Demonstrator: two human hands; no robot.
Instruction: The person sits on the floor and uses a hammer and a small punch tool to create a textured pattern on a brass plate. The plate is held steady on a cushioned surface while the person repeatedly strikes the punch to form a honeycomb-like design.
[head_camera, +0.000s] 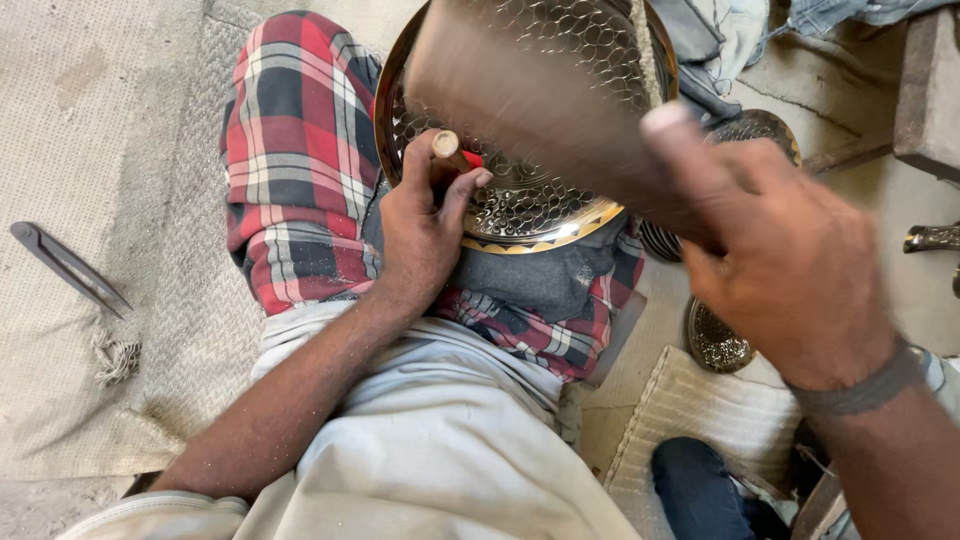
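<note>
While I watched through the head camera, the round metal plate (530, 200) lay tilted across the person's lap, propped on a dark cloth (540, 280) over the red checked garment (295, 160). Its face was packed with small hammered dimples that caught the light, and a gold band with a dark triangle pattern ran along the near rim. The left hand (425, 225) was curled closed around a short punch (452, 152) with a wooden end and a red collar, held upright with its tip on the plate's dimpled face near the lower left. The right hand (790, 270) was clenched about the handle of a hammer (530, 95), whose broad brown head was blurred above the plate and hid much of its upper half. A grey band circled that wrist.

Around the lap I saw a pale woven mat (110, 200) on the floor to the left, with a pair of dark metal dividers (68, 265) lying on it, well apart from the hands. To the right, on bare dusty concrete, more dimpled metal pieces (715, 340) lay near the knee, beside a ribbed pale mat (710, 410).
</note>
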